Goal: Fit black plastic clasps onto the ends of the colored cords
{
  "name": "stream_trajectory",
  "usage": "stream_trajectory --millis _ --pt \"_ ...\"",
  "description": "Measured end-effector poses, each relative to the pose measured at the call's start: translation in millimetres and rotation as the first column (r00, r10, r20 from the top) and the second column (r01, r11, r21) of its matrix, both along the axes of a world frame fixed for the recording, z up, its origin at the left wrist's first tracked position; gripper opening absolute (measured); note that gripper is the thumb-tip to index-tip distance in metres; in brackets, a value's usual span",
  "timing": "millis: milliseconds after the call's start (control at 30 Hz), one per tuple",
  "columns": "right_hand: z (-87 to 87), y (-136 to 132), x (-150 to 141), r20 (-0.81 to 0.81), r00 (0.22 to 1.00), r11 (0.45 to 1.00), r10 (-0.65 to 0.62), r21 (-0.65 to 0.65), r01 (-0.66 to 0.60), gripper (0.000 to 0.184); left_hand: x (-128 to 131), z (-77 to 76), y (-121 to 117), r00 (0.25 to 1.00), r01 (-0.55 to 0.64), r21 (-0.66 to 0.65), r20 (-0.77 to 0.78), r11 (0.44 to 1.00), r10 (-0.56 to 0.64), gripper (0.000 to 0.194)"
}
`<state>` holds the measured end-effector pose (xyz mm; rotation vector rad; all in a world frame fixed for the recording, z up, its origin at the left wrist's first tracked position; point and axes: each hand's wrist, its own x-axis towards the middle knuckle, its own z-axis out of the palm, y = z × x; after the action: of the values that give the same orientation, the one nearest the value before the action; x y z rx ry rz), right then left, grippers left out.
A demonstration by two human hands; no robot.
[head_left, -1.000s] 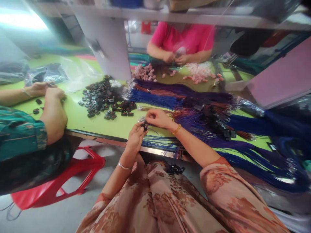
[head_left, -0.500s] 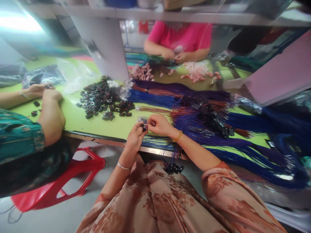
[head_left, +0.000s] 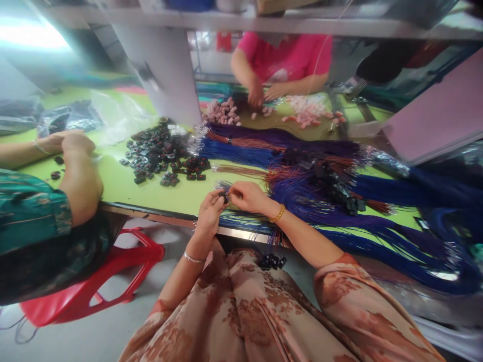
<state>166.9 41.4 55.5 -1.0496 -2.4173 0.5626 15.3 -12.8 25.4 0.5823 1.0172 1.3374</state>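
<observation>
Between the thumb and fingers of my left hand is a small black plastic connector housing. My right hand meets it from the right with thumb and forefinger pinched at the housing's side; what the pinch holds, perhaps a thin wire end, is too small to make out. Both hands are above the table's front edge. Blue and purple wires spread beside and under my right forearm. Wires with black connectors on their ends hang over the edge near my lap.
A heap of black connector housings lies on the green table, left of the wire bundles. A co-worker's arms work at far left, above a red stool. Opposite, a person in pink handles pale pink pieces.
My hands stay together at the connector housing, with slight finger shifts. The person opposite has lowered one hand toward the pink pieces. The left co-worker's hands have drawn together.
</observation>
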Motion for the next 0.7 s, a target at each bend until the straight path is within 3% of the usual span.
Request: stream_trajectory --millis 300,467,567,633,700 --pt "-2.7 -8.2 -0.2 -0.046 0.998 0.999 -0.042 -0.028 0.041 0.013 0.2 1.6 -0.6 0.999 0.013 0.022 -0.034 1.0 -0.013 0.03" --pt "13.5 -13.6 9.1 -0.081 0.997 0.998 -0.012 -0.062 0.007 0.018 2.6 5.5 -1.3 1.0 -0.009 0.088 -0.023 0.996 0.011 0.032" --pt "25.3 -7.9 32.9 -0.206 0.964 0.984 -0.166 0.025 0.175 0.017 2.7 0.9 -3.7 0.999 0.006 0.065 -0.042 0.998 -0.003 0.038" --pt "31.0 0.8 61.0 -0.306 0.879 0.904 -0.365 0.111 0.413 0.021 1.2 -4.5 -5.5 0.998 0.017 0.024 -0.068 1.0 -0.016 0.039" --pt "33.0 10.8 96.0 -0.348 0.728 0.717 -0.59 0.19 0.671 0.028 -0.7 -9.4 -6.7 0.997 0.016 -0.004 -0.077 1.0 -0.017 0.037"
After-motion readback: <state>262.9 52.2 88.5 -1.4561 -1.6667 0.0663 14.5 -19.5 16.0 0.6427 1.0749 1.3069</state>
